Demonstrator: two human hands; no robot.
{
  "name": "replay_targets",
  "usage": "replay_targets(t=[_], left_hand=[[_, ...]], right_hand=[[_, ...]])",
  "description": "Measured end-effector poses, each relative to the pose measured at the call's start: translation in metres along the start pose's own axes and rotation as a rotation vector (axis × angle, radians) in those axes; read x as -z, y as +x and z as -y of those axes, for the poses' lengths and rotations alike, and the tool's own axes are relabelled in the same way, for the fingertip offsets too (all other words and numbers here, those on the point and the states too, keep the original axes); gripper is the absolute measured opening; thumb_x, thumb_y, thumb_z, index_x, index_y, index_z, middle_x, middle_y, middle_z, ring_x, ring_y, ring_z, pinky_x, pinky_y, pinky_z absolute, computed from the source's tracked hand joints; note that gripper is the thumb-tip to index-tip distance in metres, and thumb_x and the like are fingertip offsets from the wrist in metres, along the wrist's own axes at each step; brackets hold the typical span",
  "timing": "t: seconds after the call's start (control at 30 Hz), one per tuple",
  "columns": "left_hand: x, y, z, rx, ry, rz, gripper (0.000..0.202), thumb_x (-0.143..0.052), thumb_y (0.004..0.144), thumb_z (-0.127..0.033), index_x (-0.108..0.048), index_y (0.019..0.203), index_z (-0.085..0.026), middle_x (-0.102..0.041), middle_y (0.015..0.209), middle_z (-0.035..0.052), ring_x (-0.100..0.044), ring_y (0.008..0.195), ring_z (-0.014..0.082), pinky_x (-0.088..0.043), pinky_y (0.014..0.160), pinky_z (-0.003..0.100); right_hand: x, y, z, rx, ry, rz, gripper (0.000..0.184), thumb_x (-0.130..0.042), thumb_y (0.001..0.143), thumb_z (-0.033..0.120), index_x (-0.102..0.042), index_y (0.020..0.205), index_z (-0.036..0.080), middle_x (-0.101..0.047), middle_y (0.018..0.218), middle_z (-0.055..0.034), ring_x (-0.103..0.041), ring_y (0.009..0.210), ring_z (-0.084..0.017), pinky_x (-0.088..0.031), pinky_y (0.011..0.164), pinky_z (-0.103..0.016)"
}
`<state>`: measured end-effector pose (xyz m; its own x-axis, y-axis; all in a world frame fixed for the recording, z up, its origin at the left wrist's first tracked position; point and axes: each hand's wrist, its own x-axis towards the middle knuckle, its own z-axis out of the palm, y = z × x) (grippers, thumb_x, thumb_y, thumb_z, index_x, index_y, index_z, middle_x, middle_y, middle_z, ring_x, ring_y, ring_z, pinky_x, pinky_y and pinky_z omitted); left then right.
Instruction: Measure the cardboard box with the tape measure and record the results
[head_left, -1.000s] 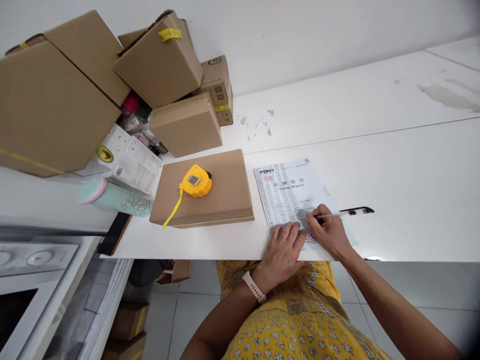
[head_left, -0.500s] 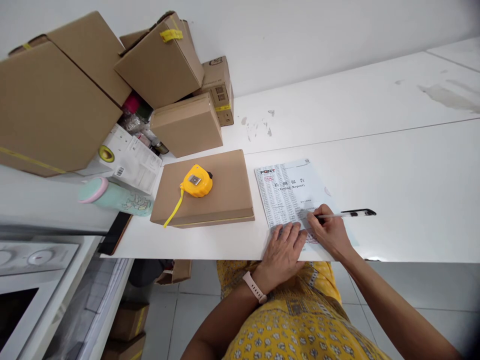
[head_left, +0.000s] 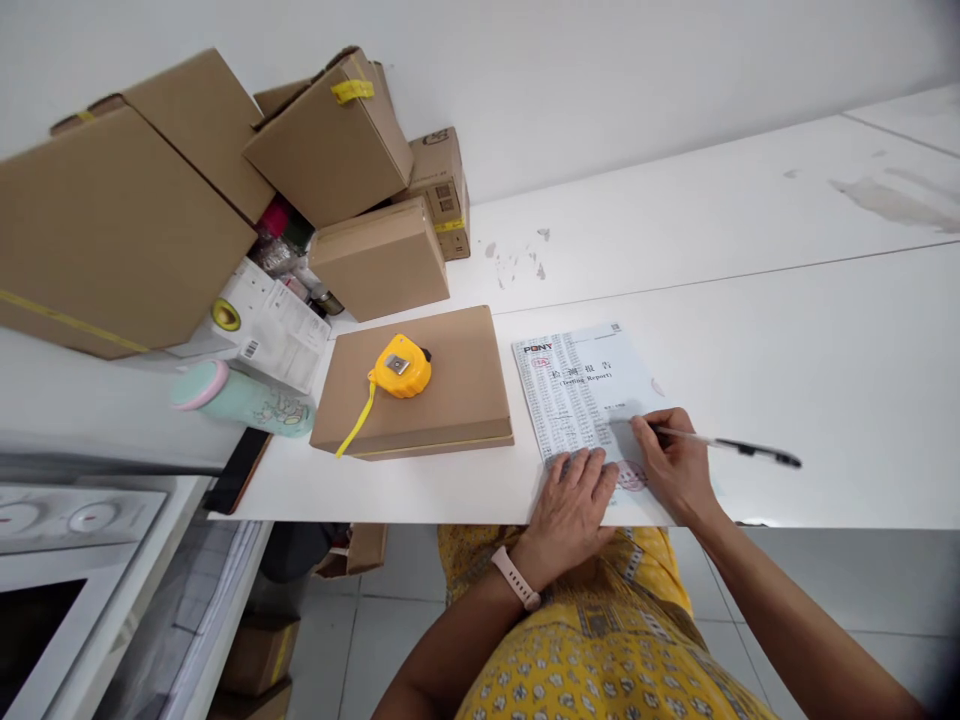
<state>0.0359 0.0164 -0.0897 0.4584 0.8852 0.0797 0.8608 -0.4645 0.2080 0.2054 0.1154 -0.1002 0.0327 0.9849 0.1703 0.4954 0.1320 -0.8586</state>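
Note:
A printed report sheet (head_left: 592, 375), headed "Testing Report" and covered on its left with columns of small handwritten-looking marks, lies on the white table. My left hand (head_left: 574, 500) rests flat on its lower edge, fingers spread, with a pink band on the wrist. Over the sheet's lower right part, my right hand (head_left: 679, 465) is closed around a pen (head_left: 739, 445) with a clear barrel and a black end. The pen slants out to the right; its tip is hidden by the fingers. A red stamp shows between the two hands.
Left of the sheet, a flat cardboard box (head_left: 465, 380) carries a yellow tape measure (head_left: 403, 367). A mint bottle (head_left: 247, 397), a white carton (head_left: 277, 330) and several stacked cardboard boxes (head_left: 330, 150) stand further left. A white appliance (head_left: 67, 520) is at lower left.
My right hand has shifted slightly right on the sheet, and the pen's rear end has swung right and down. My left hand stays flat. The whole view has shifted a little.

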Motion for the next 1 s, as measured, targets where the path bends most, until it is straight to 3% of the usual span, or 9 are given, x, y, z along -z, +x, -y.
replay_targets(t=[0.13, 0.2, 0.33, 0.47, 0.53, 0.6, 0.73, 0.87, 1.0], left_hand=[[0.005, -0.003, -0.004, 0.029, -0.122, -0.028, 0.081, -0.068, 0.092, -0.057, -0.04, 0.154, -0.012, -0.044, 0.161, 0.0172, -0.04, 0.149, 0.0314, -0.035, 0.125, 0.05], [0.019, -0.009, -0.003, 0.063, -0.189, -0.111, 0.085, -0.067, 0.09, -0.064, -0.04, 0.153, -0.013, -0.044, 0.162, 0.0174, -0.039, 0.15, 0.0303, -0.039, 0.123, 0.048], [0.075, -0.029, 0.02, 0.162, -0.128, -0.534, 0.057, -0.055, 0.1, -0.051, -0.047, 0.146, -0.019, -0.056, 0.151, 0.0178, -0.046, 0.147, 0.0298, -0.045, 0.118, 0.051], [0.14, -0.051, 0.079, 0.432, 0.125, -0.929, 0.051, -0.06, 0.099, -0.04, -0.049, 0.145, -0.023, -0.059, 0.147, 0.0183, -0.049, 0.144, 0.0342, -0.041, 0.117, 0.059], [0.163, -0.06, 0.112, 0.619, 0.15, -0.897, 0.067, -0.068, 0.093, -0.053, -0.048, 0.148, -0.021, -0.051, 0.155, 0.0211, -0.039, 0.15, 0.0396, -0.033, 0.121, 0.063], [0.176, -0.065, 0.14, 0.784, 0.089, -0.755, 0.085, -0.072, 0.086, -0.062, -0.044, 0.153, -0.018, -0.041, 0.163, 0.023, -0.031, 0.154, 0.0432, -0.028, 0.122, 0.065], [0.181, -0.063, 0.165, 0.901, -0.003, -0.462, 0.082, -0.07, 0.086, -0.062, -0.045, 0.154, -0.024, -0.051, 0.157, 0.0189, -0.035, 0.153, 0.0444, -0.023, 0.122, 0.068], [0.172, -0.052, 0.161, 0.921, -0.001, -0.477, 0.071, -0.073, 0.08, -0.063, -0.059, 0.139, -0.027, -0.056, 0.154, 0.0164, -0.031, 0.153, 0.0478, -0.015, 0.122, 0.07], [0.168, -0.043, 0.155, 0.93, -0.018, -0.577, 0.063, -0.078, 0.074, -0.061, -0.065, 0.123, -0.024, -0.063, 0.144, 0.0178, -0.041, 0.147, 0.0465, -0.022, 0.122, 0.064]], right_hand=[[0.01, 0.014, -0.018, 0.238, -0.248, 0.064, 0.028, -0.043, 0.097, 0.032, -0.066, 0.112, 0.025, -0.072, 0.108, -0.0141, -0.066, 0.096, -0.033, -0.051, 0.079, -0.045], [0.014, 0.023, -0.031, 0.346, -0.389, 0.078, 0.038, -0.039, 0.095, 0.023, -0.069, 0.117, 0.024, -0.072, 0.11, -0.0188, -0.064, 0.101, -0.039, -0.049, 0.082, -0.051], [0.011, 0.028, -0.044, 0.433, -0.523, -0.015, 0.051, -0.041, 0.092, 0.022, -0.064, 0.137, 0.026, -0.072, 0.112, -0.0209, -0.063, 0.099, -0.045, -0.046, 0.081, -0.057], [0.0, 0.014, -0.027, 0.508, -0.531, -0.124, 0.051, -0.042, 0.096, 0.029, -0.059, 0.144, 0.024, -0.071, 0.114, -0.0236, -0.065, 0.099, -0.048, -0.048, 0.078, -0.06], [-0.007, 0.002, -0.013, 0.537, -0.469, -0.154, 0.048, -0.045, 0.098, 0.033, -0.058, 0.144, 0.024, -0.072, 0.113, -0.023, -0.066, 0.1, -0.047, -0.05, 0.08, -0.06], [-0.013, -0.009, 0.0, 0.553, -0.405, -0.184, 0.046, -0.047, 0.099, 0.035, -0.057, 0.143, 0.025, -0.072, 0.113, -0.02, -0.068, 0.1, -0.043, -0.052, 0.083, -0.058], [-0.022, -0.026, 0.009, 0.586, -0.301, -0.18, 0.042, -0.051, 0.101, 0.037, -0.059, 0.141, 0.026, -0.073, 0.112, -0.0144, -0.069, 0.098, -0.037, -0.053, 0.085, -0.052], [-0.03, -0.037, 0.007, 0.589, -0.237, -0.091, 0.039, -0.052, 0.101, 0.04, -0.064, 0.136, 0.027, -0.074, 0.116, -0.0128, -0.069, 0.103, -0.034, -0.055, 0.086, -0.049], [-0.041, -0.046, 0.003, 0.546, -0.209, 0.031, 0.039, -0.053, 0.101, 0.045, -0.067, 0.133, 0.028, -0.075, 0.124, -0.0113, -0.07, 0.112, -0.034, -0.056, 0.092, -0.05]])
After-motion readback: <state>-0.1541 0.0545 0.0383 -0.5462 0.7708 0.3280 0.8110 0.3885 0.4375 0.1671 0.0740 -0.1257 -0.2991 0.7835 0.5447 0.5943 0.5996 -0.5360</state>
